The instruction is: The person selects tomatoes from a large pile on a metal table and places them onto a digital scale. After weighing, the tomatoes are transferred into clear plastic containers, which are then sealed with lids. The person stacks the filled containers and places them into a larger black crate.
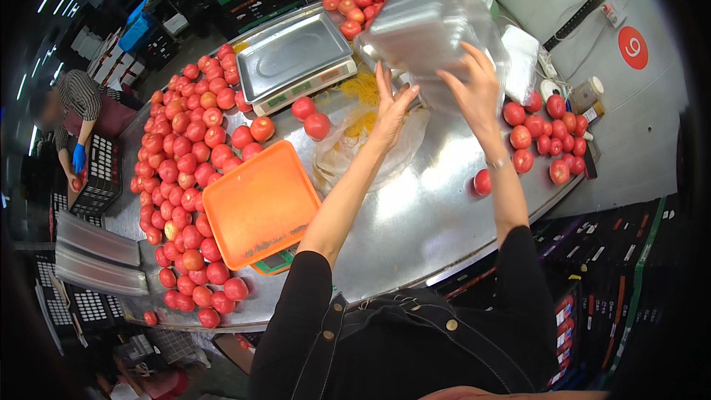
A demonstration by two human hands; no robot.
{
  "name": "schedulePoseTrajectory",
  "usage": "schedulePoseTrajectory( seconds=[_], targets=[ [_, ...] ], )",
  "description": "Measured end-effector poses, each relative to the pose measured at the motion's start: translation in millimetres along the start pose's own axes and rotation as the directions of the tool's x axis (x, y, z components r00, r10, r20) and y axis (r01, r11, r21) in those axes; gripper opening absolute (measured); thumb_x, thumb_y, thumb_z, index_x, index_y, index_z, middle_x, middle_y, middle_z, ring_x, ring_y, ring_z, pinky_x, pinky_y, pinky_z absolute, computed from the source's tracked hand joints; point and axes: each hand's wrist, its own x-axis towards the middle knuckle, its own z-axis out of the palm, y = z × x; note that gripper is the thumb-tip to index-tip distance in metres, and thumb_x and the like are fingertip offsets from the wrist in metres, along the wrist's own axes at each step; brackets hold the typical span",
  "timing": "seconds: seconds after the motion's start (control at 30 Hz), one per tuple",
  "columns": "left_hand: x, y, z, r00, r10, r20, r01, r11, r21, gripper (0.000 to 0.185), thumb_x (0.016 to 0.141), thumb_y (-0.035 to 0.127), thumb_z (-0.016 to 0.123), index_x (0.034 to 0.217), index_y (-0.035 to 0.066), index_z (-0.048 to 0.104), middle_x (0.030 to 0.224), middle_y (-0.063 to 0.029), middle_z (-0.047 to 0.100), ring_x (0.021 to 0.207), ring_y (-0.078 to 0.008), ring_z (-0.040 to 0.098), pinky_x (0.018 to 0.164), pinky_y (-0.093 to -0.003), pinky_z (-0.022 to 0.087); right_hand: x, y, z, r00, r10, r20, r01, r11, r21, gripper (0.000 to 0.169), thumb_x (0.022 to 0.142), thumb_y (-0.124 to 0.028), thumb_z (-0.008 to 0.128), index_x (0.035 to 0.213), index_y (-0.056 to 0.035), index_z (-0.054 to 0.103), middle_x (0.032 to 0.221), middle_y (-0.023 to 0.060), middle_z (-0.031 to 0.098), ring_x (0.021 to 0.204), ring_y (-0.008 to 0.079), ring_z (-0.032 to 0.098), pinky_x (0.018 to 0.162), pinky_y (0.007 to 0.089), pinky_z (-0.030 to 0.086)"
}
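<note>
A tall nested stack of clear plastic trays (433, 28) leans over the far side of the steel table, blurred by motion. My right hand (475, 91) is on its near side, thumb and fingers against the plastic. At the stack's lower left edge is my left hand (393, 114), fingers apart; whether it grips a tray is hard to see. Below the left hand lies a crumpled clear plastic bag (366, 144) with yellow rubber bands (360, 89) in and around it. Two tomatoes (317, 126) sit left of the bag.
An orange weighing tray (261, 205) on a scale borders a large tomato pile (183, 144). Behind stands a scale with a metal pan (294, 55). More tomatoes (547, 130) lie right. Clear plastic trays (100, 255) hang past the left edge. A co-worker (83, 103) handles a black crate.
</note>
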Motion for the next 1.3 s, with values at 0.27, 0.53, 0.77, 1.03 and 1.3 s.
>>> schedulePoseTrajectory(
  seconds=[0.27,0.53,0.77,1.03,1.3],
  targets=[
    [-85,-94,-64,0.901,-0.424,-0.085,0.426,0.905,-0.005,0.073,0.090,0.026,0.058,0.147,0.017,0.015,0.144,-0.0177,0.032,0.120,-0.0304,0.051,0.095,-0.0444,0.044,58,36,172,0.975,-0.009,0.223,0.092,0.926,-0.367,0.027,0.073,-0.027,0.075,0.084,-0.0046,0.064,0.091,0.0124,0.066,0.084,0.0368,0.061,0.066,0.0456,0.053],
    [-212,-103,-91,0.783,-0.616,-0.081,0.595,0.781,-0.191,0.056,0.095,0.026,0.054,0.142,0.012,0.029,0.139,-0.0142,0.042,0.115,-0.0253,0.054,0.094,-0.0365,0.044,76,17,208,0.894,-0.025,0.447,0.250,0.856,-0.452,0.031,0.072,-0.034,0.075,0.082,-0.0065,0.067,0.083,0.0129,0.067,0.077,0.0315,0.066,0.065,0.0395,0.054],
    [-257,-103,-100,0.680,-0.727,-0.092,0.700,0.682,-0.214,0.051,0.096,0.030,0.052,0.139,0.010,0.034,0.134,-0.0118,0.047,0.113,-0.0232,0.054,0.094,-0.0354,0.043,73,28,199,0.868,-0.080,0.489,0.301,0.869,-0.392,0.032,0.075,-0.038,0.071,0.075,-0.0065,0.068,0.078,0.0135,0.068,0.076,0.0303,0.067,0.066,0.0401,0.053],
    [-247,-97,-94,0.750,-0.653,-0.103,0.611,0.744,-0.270,0.044,0.096,0.024,0.051,0.134,0.005,0.039,0.129,-0.0133,0.051,0.111,-0.0241,0.056,0.093,-0.0351,0.045,86,49,206,0.779,-0.182,0.600,0.366,0.909,-0.199,0.035,0.082,-0.039,0.063,0.073,-0.0050,0.065,0.076,0.0175,0.066,0.074,0.0363,0.064,0.068,0.0448,0.050],
    [-275,-110,-106,0.703,-0.699,-0.132,0.638,0.702,-0.315,0.041,0.097,0.024,0.049,0.133,0.007,0.042,0.127,-0.0126,0.053,0.109,-0.0224,0.057,0.091,-0.0332,0.046,112,64,166,0.600,-0.196,0.776,0.411,0.907,-0.089,0.039,0.082,-0.042,0.063,0.079,-0.0033,0.065,0.076,0.0182,0.065,0.077,0.0372,0.064,0.069,0.0453,0.050]
  ],
)
